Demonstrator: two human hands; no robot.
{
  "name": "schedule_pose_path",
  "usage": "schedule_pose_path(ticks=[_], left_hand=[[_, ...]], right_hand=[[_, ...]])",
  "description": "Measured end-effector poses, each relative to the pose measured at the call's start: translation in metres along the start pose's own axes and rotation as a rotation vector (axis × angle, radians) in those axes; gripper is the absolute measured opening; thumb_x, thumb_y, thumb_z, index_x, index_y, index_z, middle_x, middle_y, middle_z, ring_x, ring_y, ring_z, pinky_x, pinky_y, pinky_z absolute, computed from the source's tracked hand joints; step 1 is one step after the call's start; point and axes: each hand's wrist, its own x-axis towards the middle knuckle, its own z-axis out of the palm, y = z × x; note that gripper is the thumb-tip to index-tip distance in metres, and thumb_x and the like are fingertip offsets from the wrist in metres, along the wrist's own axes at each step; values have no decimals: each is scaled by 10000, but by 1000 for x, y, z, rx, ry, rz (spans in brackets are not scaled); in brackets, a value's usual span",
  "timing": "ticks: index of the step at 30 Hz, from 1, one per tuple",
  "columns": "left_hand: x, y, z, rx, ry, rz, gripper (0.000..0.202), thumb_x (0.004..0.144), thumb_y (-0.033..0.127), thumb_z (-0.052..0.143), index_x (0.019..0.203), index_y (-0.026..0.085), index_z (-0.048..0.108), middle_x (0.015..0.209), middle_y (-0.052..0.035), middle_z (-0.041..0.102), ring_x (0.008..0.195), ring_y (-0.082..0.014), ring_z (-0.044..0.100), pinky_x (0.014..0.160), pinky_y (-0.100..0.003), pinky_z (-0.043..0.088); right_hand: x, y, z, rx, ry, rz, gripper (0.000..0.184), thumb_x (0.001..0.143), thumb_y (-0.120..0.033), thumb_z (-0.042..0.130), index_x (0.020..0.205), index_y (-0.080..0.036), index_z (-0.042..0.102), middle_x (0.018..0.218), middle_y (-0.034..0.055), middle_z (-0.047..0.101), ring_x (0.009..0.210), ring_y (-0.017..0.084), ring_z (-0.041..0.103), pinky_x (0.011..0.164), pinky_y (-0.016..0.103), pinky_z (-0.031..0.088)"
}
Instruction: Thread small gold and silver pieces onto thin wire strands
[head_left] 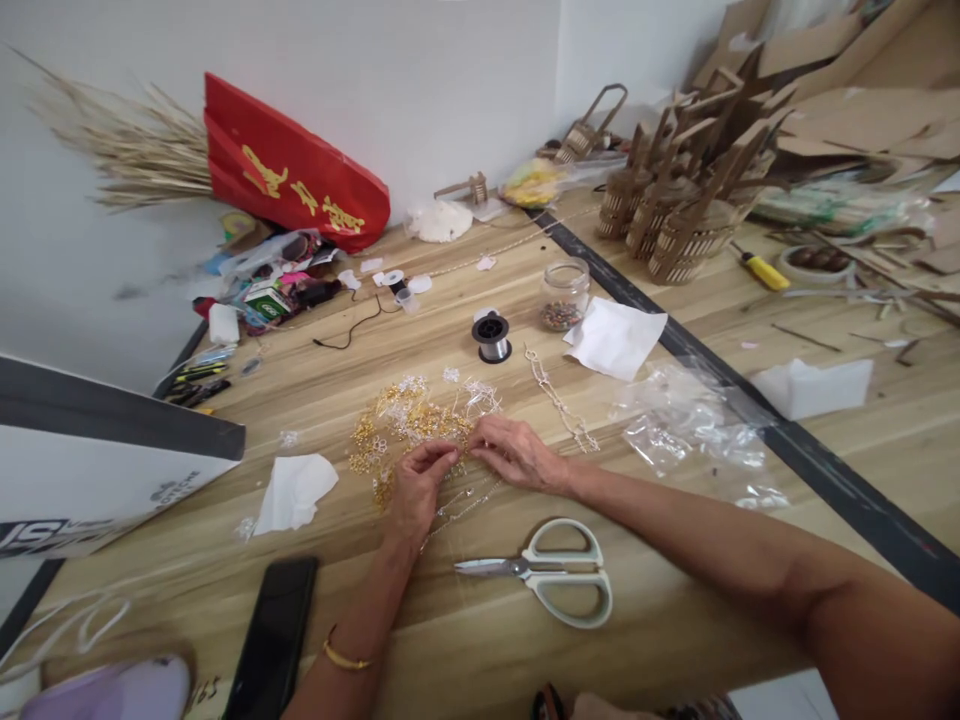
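A loose heap of gold and clear beads (409, 415) lies on the wooden table. At its near edge my left hand (422, 480) has thumb and forefinger pinched together. My right hand (517, 452) is close beside it, fingers also closed in a pinch. What sits between the fingertips is too small to make out. A thin beaded chain (457, 515) trails on the wood below the hands. Scissors with white handles (570, 575) lie just nearer to me. Beyond the hands stands a spool of thin wire (492, 338), and another chain (559, 400) lies to its right.
A glass jar of beads (565, 295) stands behind a white paper (616, 338). Clear plastic bags (697, 415) lie on the right. Small woven baskets (675, 215) crowd the back right. A black phone (274, 635) and a white box (112, 460) are on the left.
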Motion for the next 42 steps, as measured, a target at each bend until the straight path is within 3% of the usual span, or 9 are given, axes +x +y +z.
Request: schedule_pose_path(ticks=[9,16,32,42], left_hand=[[-1,0,-4,71,-33,-8,133,601,240,769,704,177,714,730,-4,721,713,-143,635,742,-264,496],[-3,1,-6,107,-60,-26,163,606,236,779,740,174,710,730,-4,723,698,-144,642,714,-255,504],[-5,4,-5,130,-99,71,78,638,212,753,701,183,719,726,1,709,713,-132,623,720,-232,489],[-7,8,-3,142,-131,156,45,637,176,735,675,176,711,714,-9,679,717,-138,606,708,-238,473]], right_hand=[[2,0,0,-15,24,10,98,920,-214,469,906,-185,561,766,36,573,707,154,536,638,263,448],[0,2,1,-12,-41,-9,112,926,-190,462,941,-171,572,823,60,599,784,164,558,705,273,466],[0,0,2,-19,-5,-14,98,925,-200,456,910,-162,545,800,59,588,745,159,538,662,268,453],[-2,1,4,-62,-48,-46,83,919,-184,454,914,-162,533,812,59,588,772,159,543,680,267,453]])
